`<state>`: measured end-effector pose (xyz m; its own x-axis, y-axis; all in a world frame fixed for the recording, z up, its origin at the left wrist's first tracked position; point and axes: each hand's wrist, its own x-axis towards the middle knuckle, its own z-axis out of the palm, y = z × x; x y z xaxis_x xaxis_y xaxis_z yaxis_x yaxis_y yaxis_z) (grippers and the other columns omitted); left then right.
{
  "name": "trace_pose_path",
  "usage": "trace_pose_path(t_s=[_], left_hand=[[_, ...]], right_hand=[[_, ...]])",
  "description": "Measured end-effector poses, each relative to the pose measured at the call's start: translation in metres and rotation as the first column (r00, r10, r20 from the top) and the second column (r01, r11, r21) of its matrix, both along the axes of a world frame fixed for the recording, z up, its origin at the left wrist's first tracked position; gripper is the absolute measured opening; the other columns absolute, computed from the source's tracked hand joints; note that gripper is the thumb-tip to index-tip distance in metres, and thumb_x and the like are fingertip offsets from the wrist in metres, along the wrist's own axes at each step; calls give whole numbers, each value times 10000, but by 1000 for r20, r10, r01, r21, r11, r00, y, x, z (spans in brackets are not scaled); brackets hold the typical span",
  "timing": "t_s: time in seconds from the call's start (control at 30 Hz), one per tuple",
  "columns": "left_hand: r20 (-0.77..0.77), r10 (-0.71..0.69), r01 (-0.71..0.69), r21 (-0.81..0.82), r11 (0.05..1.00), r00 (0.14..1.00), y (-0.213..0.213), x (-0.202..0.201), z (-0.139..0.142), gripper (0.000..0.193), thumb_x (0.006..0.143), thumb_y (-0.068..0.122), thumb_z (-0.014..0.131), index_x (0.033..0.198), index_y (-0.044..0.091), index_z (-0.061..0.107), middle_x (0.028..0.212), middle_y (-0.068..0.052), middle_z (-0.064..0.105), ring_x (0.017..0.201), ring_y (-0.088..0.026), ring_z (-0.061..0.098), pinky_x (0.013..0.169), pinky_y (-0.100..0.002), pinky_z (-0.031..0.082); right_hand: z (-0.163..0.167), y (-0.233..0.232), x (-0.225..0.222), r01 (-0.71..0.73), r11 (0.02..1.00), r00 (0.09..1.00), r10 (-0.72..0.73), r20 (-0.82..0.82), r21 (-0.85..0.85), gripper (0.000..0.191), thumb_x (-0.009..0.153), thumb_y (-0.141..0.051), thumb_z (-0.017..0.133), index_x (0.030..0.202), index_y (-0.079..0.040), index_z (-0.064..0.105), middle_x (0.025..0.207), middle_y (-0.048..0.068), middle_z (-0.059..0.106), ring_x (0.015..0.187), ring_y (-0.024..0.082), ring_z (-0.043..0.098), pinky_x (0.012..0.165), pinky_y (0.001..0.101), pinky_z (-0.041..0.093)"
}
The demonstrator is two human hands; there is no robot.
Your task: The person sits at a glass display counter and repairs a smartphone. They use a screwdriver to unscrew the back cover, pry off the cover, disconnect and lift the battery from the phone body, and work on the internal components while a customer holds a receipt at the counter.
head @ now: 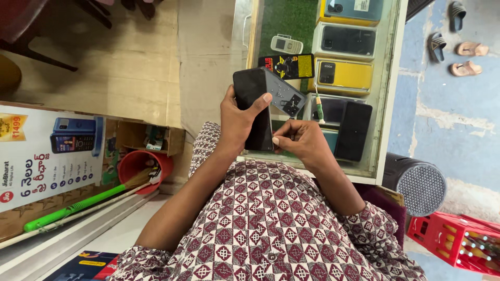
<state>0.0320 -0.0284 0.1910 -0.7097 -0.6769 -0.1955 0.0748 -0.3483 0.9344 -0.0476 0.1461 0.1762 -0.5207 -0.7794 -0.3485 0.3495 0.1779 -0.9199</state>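
Patterned maroon-and-white fabric point(260, 229) fills the foreground, both forearms reaching out of it toward a glass display counter point(388, 104). Over the counter's near edge, the left hand point(237, 122) is wrapped around a black smartphone point(252, 101), thumb across its dark screen. Behind the screen a grey back cover point(284, 93) angles away from the phone. The right hand point(302, 140) pinches the phone's lower edge, fingers closed together. Under the glass lie boxed phones point(344, 75) and a small keypad phone point(286, 44). A red bucket point(140, 164) stands at left.
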Motion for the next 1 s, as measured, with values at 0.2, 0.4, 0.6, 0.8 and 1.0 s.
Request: trace_pose_path(t_s=[0.2, 0.4, 0.6, 0.8, 1.0], left_hand=[[27, -5, 7, -64, 998, 1000, -2, -3, 1, 464, 808, 235, 889, 1106, 21, 607, 981, -56, 720, 846, -102, 684, 776, -263, 583], [57, -17, 25, -129, 991, 998, -9, -12, 1, 462, 807, 229, 888, 1104, 32, 594, 979, -56, 713, 845, -102, 685, 771, -262, 585], [64, -68, 73, -73, 995, 996, -16, -23, -1, 469, 811, 244, 884, 1105, 29, 589, 969, -51, 701, 834, -102, 676, 755, -262, 580], [87, -96, 98, -24, 995, 992, -23, -31, -7, 483, 807, 254, 876, 1122, 25, 590, 981, -54, 702, 849, -110, 678, 766, -273, 583], [113, -203, 213, -77, 974, 973, -19, -32, -18, 500, 837, 287, 845, 1177, 9, 607, 1045, -83, 726, 929, -132, 693, 839, -289, 584]], right_hand=[[-8, -2, -3, 19, 1000, 999, -19, 40, 1, 74, 865, 3, 760, 873, 55, 708, 784, 73, 704, 674, 130, 694, 650, 265, 593], [-16, -9, -7, 65, 998, 996, -63, 56, -28, 68, 857, 15, 753, 878, 63, 709, 788, 77, 707, 664, 135, 690, 643, 272, 601], [-17, -17, -10, 122, 992, 992, -121, 48, -32, 75, 863, 47, 736, 920, 69, 694, 827, 81, 706, 717, 127, 684, 688, 276, 614], [-7, -30, -19, 155, 982, 987, -148, 65, -106, 388, 855, 108, 688, 1229, 44, 607, 1041, 102, 691, 923, 116, 665, 801, 252, 581], [2, -41, -29, 210, 969, 978, -208, 33, -126, 599, 853, 127, 636, 1437, 46, 530, 1147, 97, 670, 1027, 129, 652, 887, 259, 559]])
